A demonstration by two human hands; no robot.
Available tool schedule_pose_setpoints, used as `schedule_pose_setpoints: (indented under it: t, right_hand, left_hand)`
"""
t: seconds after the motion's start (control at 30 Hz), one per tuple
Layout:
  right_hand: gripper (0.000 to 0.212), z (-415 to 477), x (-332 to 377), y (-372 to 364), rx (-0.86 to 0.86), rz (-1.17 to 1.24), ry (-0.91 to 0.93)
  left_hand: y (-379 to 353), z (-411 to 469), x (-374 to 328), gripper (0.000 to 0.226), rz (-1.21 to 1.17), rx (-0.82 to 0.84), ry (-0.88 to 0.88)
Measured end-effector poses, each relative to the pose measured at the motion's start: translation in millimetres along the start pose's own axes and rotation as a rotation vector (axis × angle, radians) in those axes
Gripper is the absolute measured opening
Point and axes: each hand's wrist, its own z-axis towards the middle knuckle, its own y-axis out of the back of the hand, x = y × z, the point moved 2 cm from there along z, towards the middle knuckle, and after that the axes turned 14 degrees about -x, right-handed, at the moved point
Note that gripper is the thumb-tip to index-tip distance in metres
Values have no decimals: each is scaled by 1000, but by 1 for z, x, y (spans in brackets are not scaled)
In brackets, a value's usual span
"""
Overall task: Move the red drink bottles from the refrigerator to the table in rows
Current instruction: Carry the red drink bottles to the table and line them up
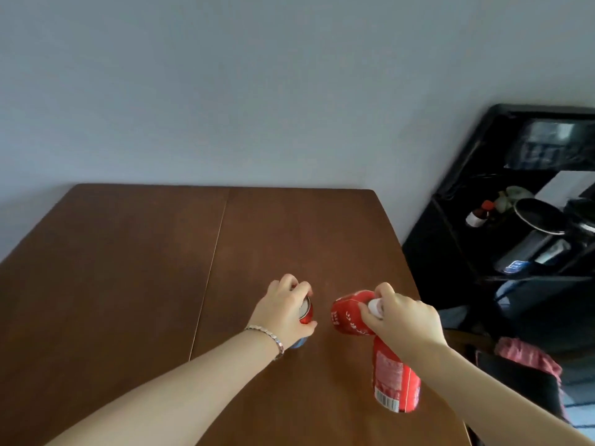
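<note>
I see a brown wooden table with a thin seam running front to back. On its near right part sit a red can and a second red bottle; whether the red bottle between them touches the wood, I cannot tell.

A pale grey-blue wall fills the far side. At the right stands a black shelf unit. On one shelf, a small brown bottle with a red cap sits just left of a round black pan, with a white box farther back. At the near right, a red checked cloth lies over something dark.
</note>
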Motion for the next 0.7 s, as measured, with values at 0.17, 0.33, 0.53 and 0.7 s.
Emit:
schedule_pose_setpoints:
  t: [0.17, 0.33, 0.53, 0.7]
  right_hand:
    - [39, 80, -1, -29, 20, -19, 13]
    - [38, 166, -3, -46, 18, -98, 119]
    - [42, 247, -3, -75, 48, -171, 295]
    - [45, 260, -5, -93, 98, -68, 366]
  left_hand:
    - [-24, 88, 22, 48, 3, 13, -32]
    - [-46, 167, 29, 49, 26, 7, -8]
    - [-68, 231, 32, 49, 19, -18, 25]
    - [-74, 242, 33, 50, 56, 0, -23]
